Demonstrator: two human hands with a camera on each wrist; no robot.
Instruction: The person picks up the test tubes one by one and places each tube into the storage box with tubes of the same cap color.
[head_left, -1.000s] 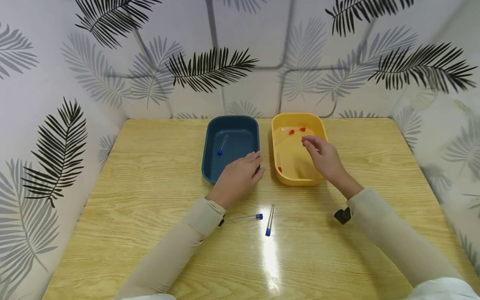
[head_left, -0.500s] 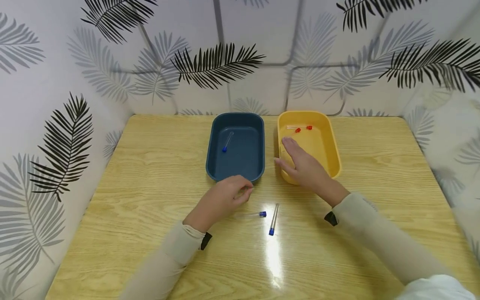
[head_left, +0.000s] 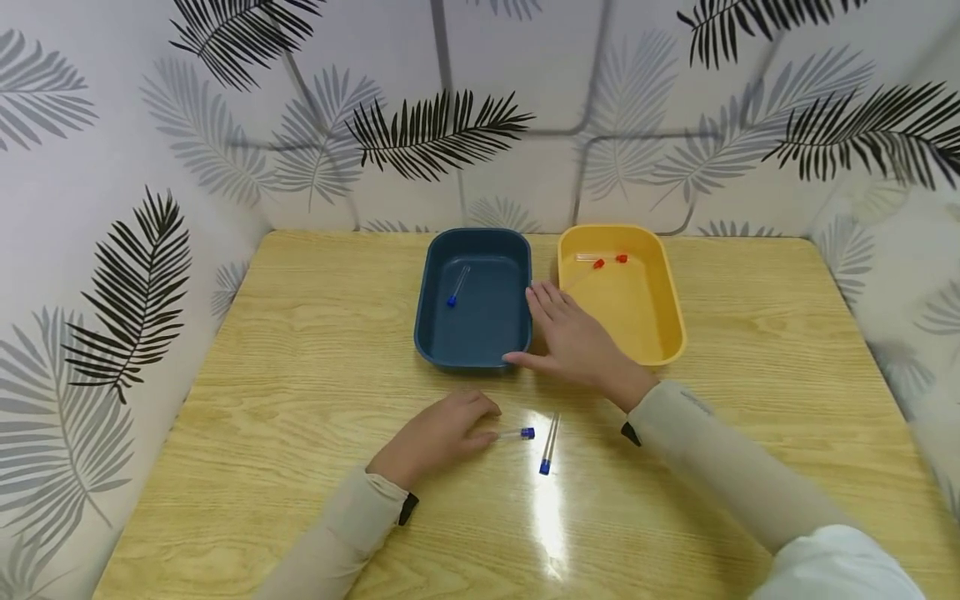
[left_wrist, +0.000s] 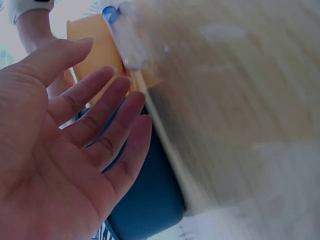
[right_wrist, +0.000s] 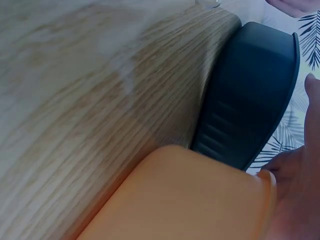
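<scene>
My left hand (head_left: pixel 438 435) is low over the table, thumb and fingertips right at the clear end of a tube with a blue cap (head_left: pixel 528 433). In the left wrist view, that hand (left_wrist: pixel 95 135) has its fingers spread and loosely bent, with nothing between them. A second blue-capped tube (head_left: pixel 550 443) lies just to the right. My right hand (head_left: pixel 573 342) is stretched out over the gap between the blue bin (head_left: pixel 472 365) and the yellow bin (head_left: pixel 671 308), fingertips at the blue bin's right rim. It holds nothing.
One blue-capped tube (head_left: pixel 458 287) lies inside the blue bin. Red-capped tubes (head_left: pixel 597 264) lie in the yellow bin, partly hidden by the right hand. Behind the wooden table (head_left: pixel 315 317) stands a leaf-patterned backdrop (head_left: pixel 420 192).
My left hand has moved back from the blue bin, down to the tube on the table. My right hand has shifted left from above the yellow bin toward the blue bin's rim.
</scene>
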